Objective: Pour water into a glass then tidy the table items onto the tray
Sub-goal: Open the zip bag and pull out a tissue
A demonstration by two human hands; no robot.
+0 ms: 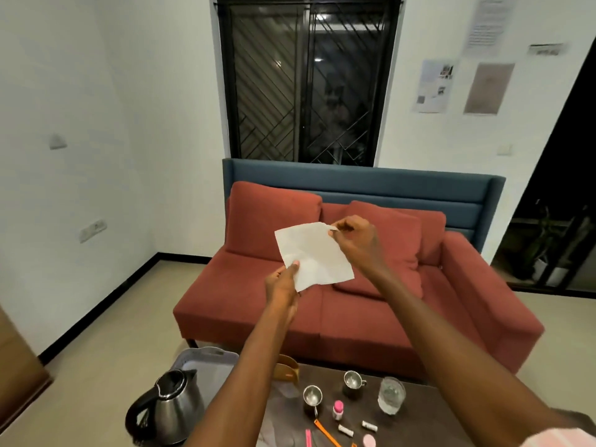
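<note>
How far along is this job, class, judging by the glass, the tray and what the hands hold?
Done: the glass on the table looks to hold water. In hand: both the left hand and right hand hold up a white napkin by opposite corners. Left: the two steel cups, the small bottle and other bits are not yet on the tray beside the kettle.

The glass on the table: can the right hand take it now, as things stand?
Probably not at once. The right hand is raised, pinching a corner of the white napkin with the left hand. The glass itself stands unblocked.
</note>
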